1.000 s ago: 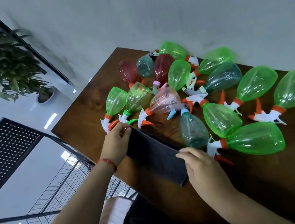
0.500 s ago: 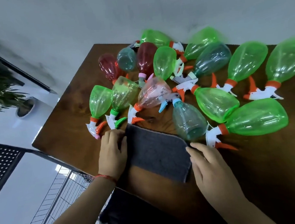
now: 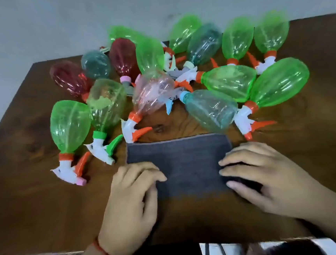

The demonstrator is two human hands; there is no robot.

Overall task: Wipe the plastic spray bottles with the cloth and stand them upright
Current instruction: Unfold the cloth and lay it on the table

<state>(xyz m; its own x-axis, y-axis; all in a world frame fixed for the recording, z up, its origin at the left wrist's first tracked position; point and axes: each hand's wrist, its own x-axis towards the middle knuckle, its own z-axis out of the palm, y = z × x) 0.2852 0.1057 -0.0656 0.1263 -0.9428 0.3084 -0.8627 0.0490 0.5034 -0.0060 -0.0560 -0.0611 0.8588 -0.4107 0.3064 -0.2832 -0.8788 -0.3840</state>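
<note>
A: The grey cloth (image 3: 178,163) lay flat near the front, just before the spray bottles (image 3: 230,81), every one down on its side!

B: And the left hand (image 3: 132,195) gripped its left edge, the right hand (image 3: 269,179) pinched the right, all on the wooden table (image 3: 37,199).

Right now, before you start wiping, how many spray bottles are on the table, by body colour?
Bright green bottles: 8
Pale yellow-green bottle: 1
Teal bottles: 3
Dark red bottles: 2
Pink bottle: 1
Total: 15
</note>
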